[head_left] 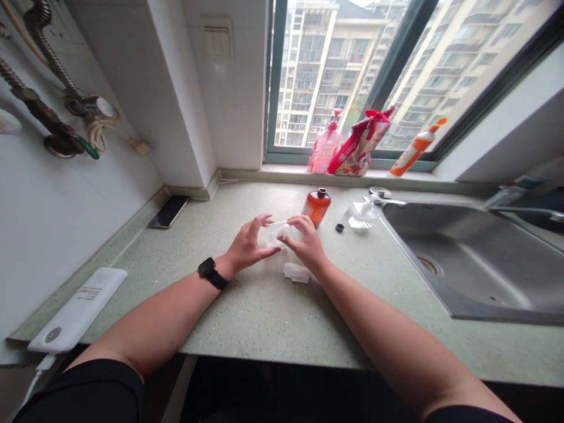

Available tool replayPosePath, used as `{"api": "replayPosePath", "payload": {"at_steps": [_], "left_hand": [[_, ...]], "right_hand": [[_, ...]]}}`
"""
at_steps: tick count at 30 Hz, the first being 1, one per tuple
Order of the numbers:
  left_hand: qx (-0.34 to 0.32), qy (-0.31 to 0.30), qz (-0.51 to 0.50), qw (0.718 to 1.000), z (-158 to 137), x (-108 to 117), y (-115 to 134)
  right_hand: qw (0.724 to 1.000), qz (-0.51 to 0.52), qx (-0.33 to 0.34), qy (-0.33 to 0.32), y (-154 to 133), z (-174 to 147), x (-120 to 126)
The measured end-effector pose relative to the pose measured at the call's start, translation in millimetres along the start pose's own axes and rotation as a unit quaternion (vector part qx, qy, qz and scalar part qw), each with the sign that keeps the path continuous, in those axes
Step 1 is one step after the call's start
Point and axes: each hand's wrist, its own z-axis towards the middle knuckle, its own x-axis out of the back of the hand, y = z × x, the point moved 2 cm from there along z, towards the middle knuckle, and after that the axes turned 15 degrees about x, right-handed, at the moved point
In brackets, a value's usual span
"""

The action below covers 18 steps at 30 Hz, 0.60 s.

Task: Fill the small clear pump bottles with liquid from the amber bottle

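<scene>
Black sleeves (pixel 92 390) nearest my camera | left hand (pixel 247 245) and right hand (pixel 309 245): fingers gripping what looks like a clear container (pixel 267 237) over the tabletop (pixel 247 323), before the open amber bottle (pixel 318 204) | step, I judge: two-handed handling | next move, I'd say, calls for a light, steady hold away from that bottle

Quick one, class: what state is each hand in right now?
Left hand: holding a translucent whitish item, fingers curved around its left side; exactly what it is cannot be told.
Right hand: holding the same item's right side.
</scene>
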Motion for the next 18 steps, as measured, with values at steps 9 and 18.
{"api": "replayPosePath", "payload": {"at_steps": [9,18], "left_hand": [[0.043,-0.052,-0.063,0.996,1.6,-2.7,-1.9],[0.044,-0.033,-0.054,0.997,2.5,5.5,0.2]], "right_hand": [[1.000,0.014,0.013,-0.004,-2.4,1.8,4.5],[0.992,0.120,-0.049,0.008,4.6,-0.7,2.7]]}}
